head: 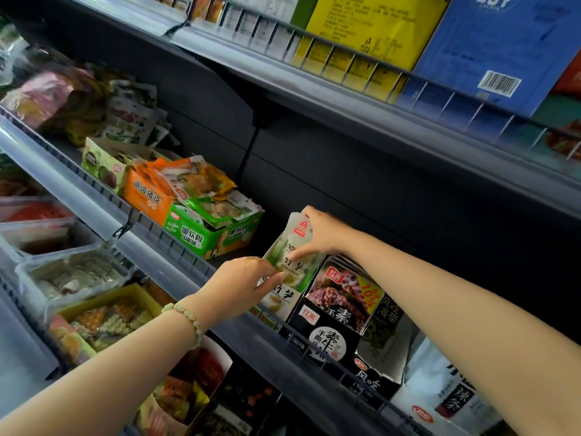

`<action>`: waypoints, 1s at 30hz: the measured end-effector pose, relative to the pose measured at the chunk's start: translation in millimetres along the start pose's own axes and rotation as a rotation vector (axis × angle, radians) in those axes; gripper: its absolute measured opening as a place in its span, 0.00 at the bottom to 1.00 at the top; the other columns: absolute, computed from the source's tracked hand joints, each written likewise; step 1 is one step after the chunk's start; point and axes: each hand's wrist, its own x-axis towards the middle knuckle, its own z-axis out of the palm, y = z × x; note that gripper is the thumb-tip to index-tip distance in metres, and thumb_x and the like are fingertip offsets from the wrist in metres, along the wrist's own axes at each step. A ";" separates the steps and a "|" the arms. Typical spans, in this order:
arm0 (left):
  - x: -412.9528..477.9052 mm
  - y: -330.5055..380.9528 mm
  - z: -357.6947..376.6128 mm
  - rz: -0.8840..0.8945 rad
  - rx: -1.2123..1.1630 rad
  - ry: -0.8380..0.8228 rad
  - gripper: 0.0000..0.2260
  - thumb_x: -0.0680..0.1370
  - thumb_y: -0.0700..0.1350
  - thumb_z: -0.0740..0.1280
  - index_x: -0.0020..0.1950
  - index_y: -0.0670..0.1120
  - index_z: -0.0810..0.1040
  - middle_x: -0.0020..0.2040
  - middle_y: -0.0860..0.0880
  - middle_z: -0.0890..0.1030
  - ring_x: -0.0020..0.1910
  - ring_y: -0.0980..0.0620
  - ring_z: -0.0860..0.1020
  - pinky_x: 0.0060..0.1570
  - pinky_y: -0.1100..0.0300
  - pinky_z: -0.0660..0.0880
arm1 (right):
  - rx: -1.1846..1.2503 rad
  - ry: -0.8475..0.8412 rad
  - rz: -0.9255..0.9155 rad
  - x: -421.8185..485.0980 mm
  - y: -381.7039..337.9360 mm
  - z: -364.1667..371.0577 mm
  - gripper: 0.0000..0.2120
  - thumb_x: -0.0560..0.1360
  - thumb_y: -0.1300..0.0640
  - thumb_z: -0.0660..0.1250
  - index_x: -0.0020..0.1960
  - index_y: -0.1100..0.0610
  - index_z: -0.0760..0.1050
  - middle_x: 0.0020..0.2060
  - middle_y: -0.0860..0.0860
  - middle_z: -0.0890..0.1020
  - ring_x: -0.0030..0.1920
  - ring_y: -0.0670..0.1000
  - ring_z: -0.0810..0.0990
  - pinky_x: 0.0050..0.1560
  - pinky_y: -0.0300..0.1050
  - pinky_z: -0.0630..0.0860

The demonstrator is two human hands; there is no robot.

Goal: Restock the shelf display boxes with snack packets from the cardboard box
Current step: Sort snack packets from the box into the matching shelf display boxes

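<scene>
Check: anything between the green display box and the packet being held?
Head view: only bare dark shelf between green display box and packet; nothing sits there.

Our right hand (pixel 323 234) grips the top of a pale green snack packet (pixel 290 243), held upright over the white display box (pixel 276 298) on the shelf (pixel 188 258). Our left hand (pixel 239 284), a bead bracelet (pixel 185 319) on its wrist, pinches the packet's lower edge. A black display box (pixel 327 339) stands just beside it, a green display box (pixel 213 239) farther left
</scene>
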 end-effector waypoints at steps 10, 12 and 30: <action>0.4 6.6 0.2 -0.028 0.039 0.010 0.29 0.79 0.65 0.47 0.53 0.51 0.81 0.48 0.56 0.81 0.49 0.57 0.76 0.45 0.57 0.76 | -0.024 0.132 0.078 2.0 -0.6 11.1 0.42 0.66 0.51 0.78 0.73 0.55 0.60 0.69 0.55 0.70 0.67 0.56 0.70 0.61 0.51 0.71; 0.8 5.9 0.2 -0.028 0.032 0.009 0.22 0.81 0.60 0.52 0.55 0.51 0.81 0.49 0.55 0.81 0.51 0.56 0.76 0.46 0.57 0.75 | -0.043 0.153 0.045 4.2 -1.6 13.8 0.43 0.65 0.49 0.78 0.72 0.54 0.59 0.68 0.55 0.70 0.67 0.57 0.69 0.60 0.52 0.71; 1.1 8.7 0.4 -0.022 -0.024 -0.011 0.20 0.82 0.57 0.54 0.62 0.50 0.78 0.56 0.55 0.80 0.55 0.57 0.75 0.49 0.62 0.72 | 0.135 0.023 -0.085 4.4 35.4 5.6 0.45 0.68 0.51 0.77 0.76 0.42 0.54 0.74 0.49 0.58 0.72 0.54 0.62 0.67 0.53 0.66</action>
